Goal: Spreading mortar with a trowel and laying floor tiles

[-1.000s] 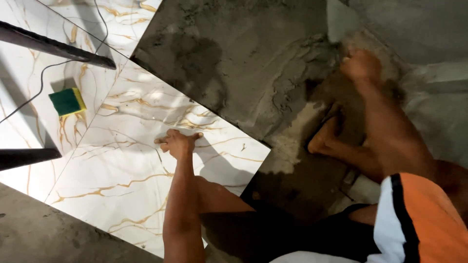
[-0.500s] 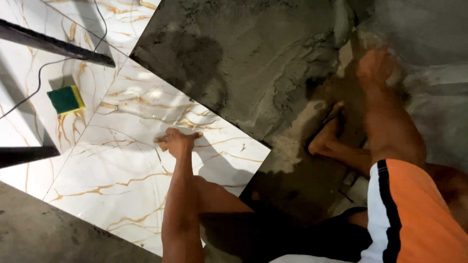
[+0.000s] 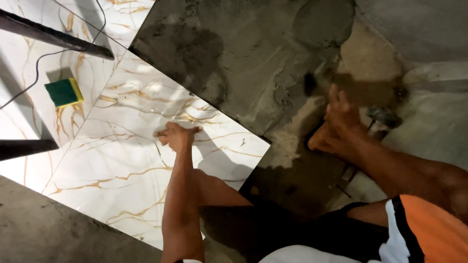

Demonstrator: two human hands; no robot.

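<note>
the left hand point(image 3: 176, 135) presses flat, fingers spread, on the white gold-veined tile point(image 3: 141, 165) at centre left of the frame. the right hand point(image 3: 341, 127), fingers together, rests on wet mortar point(image 3: 253, 63) at right; a green sponge point(image 3: 64, 92) lies upper left.

Green-yellow sponge point(image 3: 64, 92), black cable point(image 3: 34, 80), dark bars point(image 3: 53, 37)

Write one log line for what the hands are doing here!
left hand: flat on white tile | right hand: in wet mortar | sponge: on neighbouring tile
</note>
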